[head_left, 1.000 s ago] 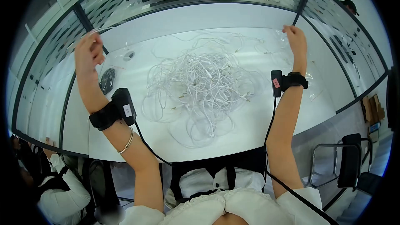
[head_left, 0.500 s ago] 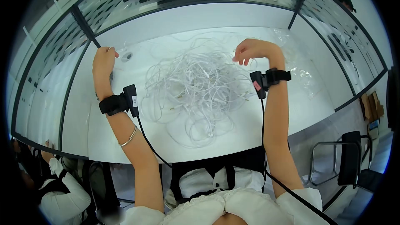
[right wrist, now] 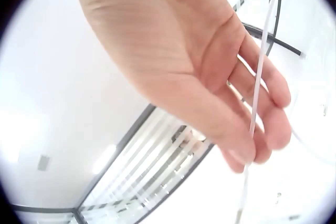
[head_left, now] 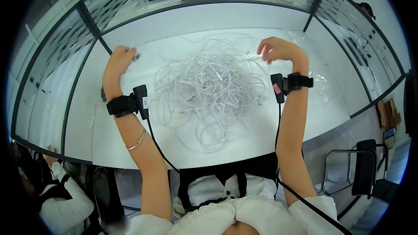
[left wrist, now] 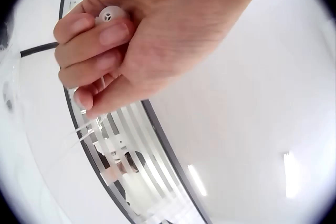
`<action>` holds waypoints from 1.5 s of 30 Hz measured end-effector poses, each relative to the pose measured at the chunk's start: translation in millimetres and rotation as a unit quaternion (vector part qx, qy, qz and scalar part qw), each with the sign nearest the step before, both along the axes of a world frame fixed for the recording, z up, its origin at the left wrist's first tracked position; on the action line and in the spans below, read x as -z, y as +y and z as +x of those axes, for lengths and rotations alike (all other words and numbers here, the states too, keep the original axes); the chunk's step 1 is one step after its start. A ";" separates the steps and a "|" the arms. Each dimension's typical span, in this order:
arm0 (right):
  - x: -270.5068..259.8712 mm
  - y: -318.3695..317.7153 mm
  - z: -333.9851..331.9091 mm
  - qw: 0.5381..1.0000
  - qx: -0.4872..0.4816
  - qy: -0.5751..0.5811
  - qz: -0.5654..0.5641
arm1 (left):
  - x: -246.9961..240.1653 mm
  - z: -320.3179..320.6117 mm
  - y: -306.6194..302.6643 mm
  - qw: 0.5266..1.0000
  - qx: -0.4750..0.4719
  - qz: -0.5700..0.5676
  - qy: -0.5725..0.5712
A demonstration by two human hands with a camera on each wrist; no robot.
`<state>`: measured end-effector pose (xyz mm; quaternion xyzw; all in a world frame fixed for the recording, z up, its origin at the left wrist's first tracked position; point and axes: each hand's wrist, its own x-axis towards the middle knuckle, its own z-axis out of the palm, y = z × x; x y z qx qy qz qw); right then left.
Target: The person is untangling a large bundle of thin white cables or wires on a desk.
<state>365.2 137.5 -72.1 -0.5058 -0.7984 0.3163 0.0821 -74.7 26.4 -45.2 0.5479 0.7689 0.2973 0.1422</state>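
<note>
Over the last second both hands have come inward from their wide spread: the left hand [head_left: 118,62] now sits a little nearer the pile, at upper left of the head view. The right hand [head_left: 281,50] swung in to the pile's upper right edge and has since eased slightly outward again.

In the left wrist view, the left hand's fingers are curled in against the palm around a white earbud [left wrist: 116,12], its round face showing above the fingers, with thin pale strands trailing below. The right hand is loosely curved, with thumb and fingertips lightly pinching a white cable [right wrist: 257,90] that runs across the right wrist view from top to bottom. Whether cable and earbud belong to the same earphones, I cannot tell.

The tangled pile of white earphone cables [head_left: 217,82] lies in the middle of the frame on the white table [head_left: 261,146], gold plugs [head_left: 260,104] poking out. Its outline has barely changed, so I judge that this movement handles a single strand and leaves the tangle itself about as knotted. Clear plastic [head_left: 320,80] lies at right.
</note>
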 end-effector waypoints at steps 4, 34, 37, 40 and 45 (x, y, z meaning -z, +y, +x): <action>-14.8 -8.2 29.7 0.984 0.101 0.064 0.132 | -4.4 25.5 -4.2 0.978 0.158 -0.070 -0.118; -60.7 -104.3 -103.8 0.910 -0.092 0.223 0.337 | -11.7 173.2 6.2 0.807 0.354 -0.016 -0.473; -62.7 -106.6 -107.1 0.876 -0.072 0.213 0.427 | -17.0 170.2 3.3 0.842 0.332 -0.030 -0.424; -63.2 -99.9 -103.2 0.885 -0.092 0.237 0.390 | -24.5 167.4 -3.3 0.856 0.346 -0.039 -0.382; -42.3 -66.2 -102.5 0.919 -0.159 0.264 0.248 | -25.1 152.8 -1.3 0.845 0.387 -0.055 -0.364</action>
